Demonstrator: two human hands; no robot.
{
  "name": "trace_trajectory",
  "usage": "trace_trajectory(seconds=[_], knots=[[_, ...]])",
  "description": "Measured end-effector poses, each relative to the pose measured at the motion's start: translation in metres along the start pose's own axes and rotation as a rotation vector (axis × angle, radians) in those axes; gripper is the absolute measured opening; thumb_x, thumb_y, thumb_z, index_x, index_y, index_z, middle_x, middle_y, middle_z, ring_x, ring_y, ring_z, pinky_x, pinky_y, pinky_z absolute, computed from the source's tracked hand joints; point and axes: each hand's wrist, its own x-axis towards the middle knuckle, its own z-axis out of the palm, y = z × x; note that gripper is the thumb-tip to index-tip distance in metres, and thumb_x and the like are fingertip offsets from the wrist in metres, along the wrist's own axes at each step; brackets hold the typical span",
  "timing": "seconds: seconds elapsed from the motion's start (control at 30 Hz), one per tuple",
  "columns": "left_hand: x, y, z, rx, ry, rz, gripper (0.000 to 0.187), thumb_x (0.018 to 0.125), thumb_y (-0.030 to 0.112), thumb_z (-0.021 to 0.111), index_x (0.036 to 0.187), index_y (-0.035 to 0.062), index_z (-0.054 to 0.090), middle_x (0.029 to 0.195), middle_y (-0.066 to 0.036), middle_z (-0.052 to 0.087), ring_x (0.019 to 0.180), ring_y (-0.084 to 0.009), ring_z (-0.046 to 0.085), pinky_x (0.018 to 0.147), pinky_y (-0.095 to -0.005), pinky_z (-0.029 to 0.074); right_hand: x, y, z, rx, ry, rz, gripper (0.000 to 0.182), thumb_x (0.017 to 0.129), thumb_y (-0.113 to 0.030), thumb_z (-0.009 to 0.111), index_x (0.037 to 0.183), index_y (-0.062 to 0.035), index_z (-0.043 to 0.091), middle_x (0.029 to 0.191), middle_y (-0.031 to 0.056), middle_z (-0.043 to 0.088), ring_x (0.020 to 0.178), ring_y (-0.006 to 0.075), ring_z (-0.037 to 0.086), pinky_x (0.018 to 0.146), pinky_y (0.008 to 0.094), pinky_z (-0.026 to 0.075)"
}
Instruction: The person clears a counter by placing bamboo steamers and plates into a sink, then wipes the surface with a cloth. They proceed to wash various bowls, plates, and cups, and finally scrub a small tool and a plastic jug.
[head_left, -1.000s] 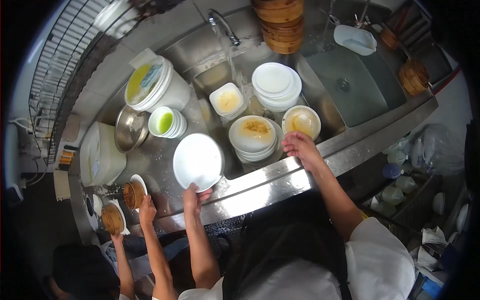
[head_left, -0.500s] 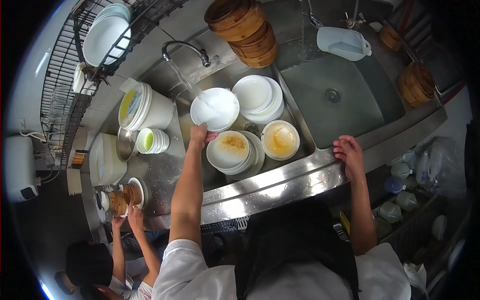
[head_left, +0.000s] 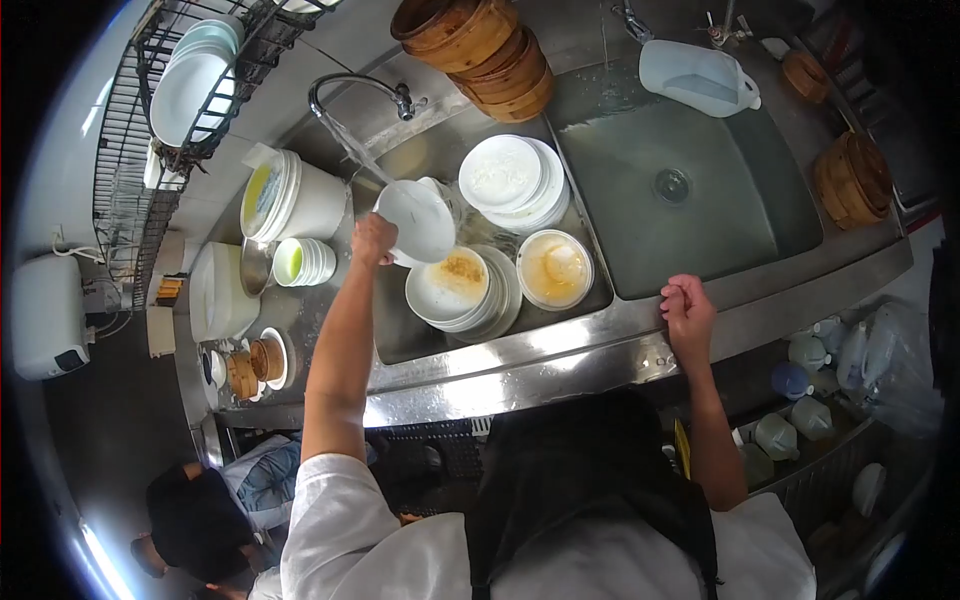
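Observation:
My left hand grips the left rim of a white bowl, which is tilted over the left sink basin. Water from the running faucet falls by its upper edge. Just below it, a stack of white dishes has brown food residue on top. To the right stands a white bowl with yellowish liquid. A stack of white plates sits behind it. My right hand rests near the front sink edge with its fingers curled in and nothing visible in them.
Bamboo steamers are stacked behind the basins. The right basin holds water, with a plastic jug on its far edge. A white bucket and small cups stand left. Another person is at lower left.
My left hand has moved left and up and tipped the bowl, which was flatter under the stream before. My right hand's fingers have curled in more. The other person's hands have left the steamers at left.

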Motion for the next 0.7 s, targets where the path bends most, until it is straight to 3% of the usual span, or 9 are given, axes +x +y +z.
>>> trace_trajectory(seconds=[0.03, 0.13, 0.17, 0.3, 0.4, 0.47, 0.57, 0.63, 0.7], knots=[[-0.01, 0.009, -0.01, -0.172, -0.208, -0.142, 0.032, 0.083, 0.021, 0.053, 0.097, -0.0067, 0.06, 0.087, -0.023, 0.067, 0.069, -0.0311, 0.07, 0.057, -0.0424, 0.059, 0.0, -0.006, 0.004, -0.036, 0.011, -0.022, 0.008, 0.089, -0.003, 0.054, 0.095, 0.0004, 0.059, 0.074, 0.0086, 0.064, 0.062, 0.0143, 0.061, 0.059, 0.0282, 0.048], [0.001, -0.012, 0.02, -0.442, -0.518, -0.299, 0.033, 0.085, 0.022, 0.05, 0.1, -0.0066, 0.058, 0.083, -0.02, 0.067, 0.061, -0.0269, 0.069, 0.049, -0.0386, 0.059, -0.002, -0.011, 0.006, -0.184, -0.005, -0.101, 0.009, 0.088, -0.003, 0.055, 0.095, -0.0003, 0.059, 0.075, 0.0105, 0.064, 0.063, 0.019, 0.062, 0.06, 0.0309, 0.049], [-0.001, -0.011, 0.036, -0.49, -0.55, -0.338, 0.031, 0.087, 0.022, 0.049, 0.098, -0.0063, 0.058, 0.082, -0.022, 0.066, 0.062, -0.0289, 0.069, 0.051, -0.0378, 0.06, -0.002, -0.011, 0.007, -0.188, -0.005, -0.103, 0.009, 0.087, -0.003, 0.055, 0.094, -0.0005, 0.059, 0.075, 0.0109, 0.065, 0.063, 0.0202, 0.062, 0.061, 0.0316, 0.049], [-0.026, 0.019, 0.091, -0.52, -0.722, -0.124, 0.029, 0.087, 0.015, 0.053, 0.101, -0.0095, 0.056, 0.082, -0.023, 0.066, 0.061, -0.0298, 0.069, 0.052, -0.0362, 0.06, -0.001, -0.009, 0.008, -0.207, -0.003, -0.119, 0.008, 0.087, -0.003, 0.055, 0.094, -0.0011, 0.059, 0.075, 0.0119, 0.065, 0.064, 0.0234, 0.063, 0.061, 0.0329, 0.049], [-0.034, 0.048, 0.133, -0.405, -0.683, -0.056, 0.027, 0.084, 0.006, 0.046, 0.093, -0.0148, 0.059, 0.077, -0.025, 0.067, 0.061, -0.0319, 0.07, 0.049, -0.0378, 0.06, 0.001, -0.007, 0.009, -0.216, -0.016, -0.132, 0.008, 0.087, -0.004, 0.056, 0.094, -0.0016, 0.059, 0.074, 0.0119, 0.065, 0.064, 0.0244, 0.064, 0.06, 0.0329, 0.049], [-0.049, 0.069, 0.14, -0.361, -0.619, 0.073, 0.025, 0.082, 0.005, 0.046, 0.087, -0.0146, 0.062, 0.075, -0.023, 0.068, 0.06, -0.0314, 0.07, 0.049, -0.0379, 0.059, 0.0, -0.007, 0.009, -0.234, -0.02, -0.131, 0.008, 0.087, -0.004, 0.056, 0.094, -0.002, 0.06, 0.073, 0.0117, 0.065, 0.064, 0.0247, 0.065, 0.06, 0.0329, 0.05], [-0.03, 0.069, 0.185, -0.272, -0.551, 0.094, 0.023, 0.079, 0.004, 0.049, 0.083, -0.0132, 0.064, 0.072, -0.023, 0.068, 0.058, -0.0301, 0.069, 0.052, -0.0375, 0.059, 0.0, -0.008, 0.012, -0.278, -0.007, -0.148, 0.008, 0.086, -0.005, 0.057, 0.094, -0.0039, 0.06, 0.072, 0.01, 0.065, 0.064, 0.0243, 0.065, 0.059, 0.0338, 0.05], [-0.006, 0.055, 0.224, -0.067, -0.463, 0.302, 0.022, 0.078, 0.005, 0.051, 0.081, -0.0117, 0.066, 0.073, -0.025, 0.067, 0.057, -0.0294, 0.069, 0.055, -0.0374, 0.058, -0.002, -0.005, 0.015, -0.334, -0.004, -0.133, 0.008, 0.086, -0.005, 0.057, 0.094, -0.0051, 0.06, 0.072, 0.009, 0.065, 0.063, 0.0245, 0.065, 0.058, 0.0343, 0.05], [-0.001, 0.056, 0.231, -0.006, -0.445, 0.363, 0.02, 0.077, 0.009, 0.057, 0.081, -0.0068, 0.068, 0.073, -0.023, 0.068, 0.062, -0.0299, 0.07, 0.066, -0.0384, 0.058, -0.002, -0.004, 0.016, -0.379, -0.004, -0.136, 0.009, 0.086, -0.007, 0.057, 0.094, -0.007, 0.059, 0.071, 0.0088, 0.065, 0.063, 0.0277, 0.065, 0.057, 0.0368, 0.05]])
